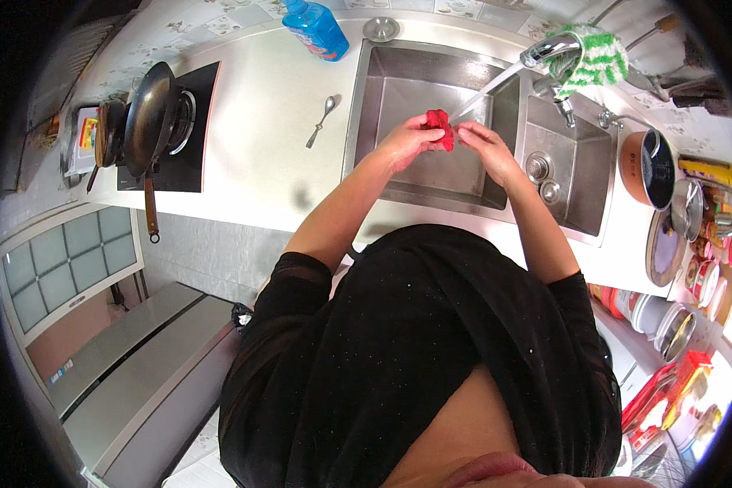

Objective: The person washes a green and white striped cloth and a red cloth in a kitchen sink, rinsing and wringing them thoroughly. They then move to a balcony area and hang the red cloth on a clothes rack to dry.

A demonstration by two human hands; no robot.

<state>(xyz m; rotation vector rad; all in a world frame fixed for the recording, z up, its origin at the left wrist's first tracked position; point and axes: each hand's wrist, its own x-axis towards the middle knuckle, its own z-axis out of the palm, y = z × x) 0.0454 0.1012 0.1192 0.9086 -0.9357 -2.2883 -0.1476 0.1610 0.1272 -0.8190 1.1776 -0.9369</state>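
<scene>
Over the left basin of a steel sink (427, 190), my left hand (410, 141) grips a small piece of red cloth (440, 129) between thumb and fingers. My right hand (485, 146) is just to the right of it, fingers bent and thumb close to the fingertips; whether it pinches an edge of the cloth is too small to tell. Water runs in a stream from the chrome faucet (546, 51) down to the cloth, between the two hands. A green and white striped cloth (598, 60) hangs on the faucet.
A metal spoon (321, 122) lies on the counter left of the sink. Behind it stands a blue plastic bottle (317, 30). A wok (149, 122) tilts on the cooktop (196, 79) at the left. Right of the smaller basin (576, 146) are a pot (646, 169) and several containers.
</scene>
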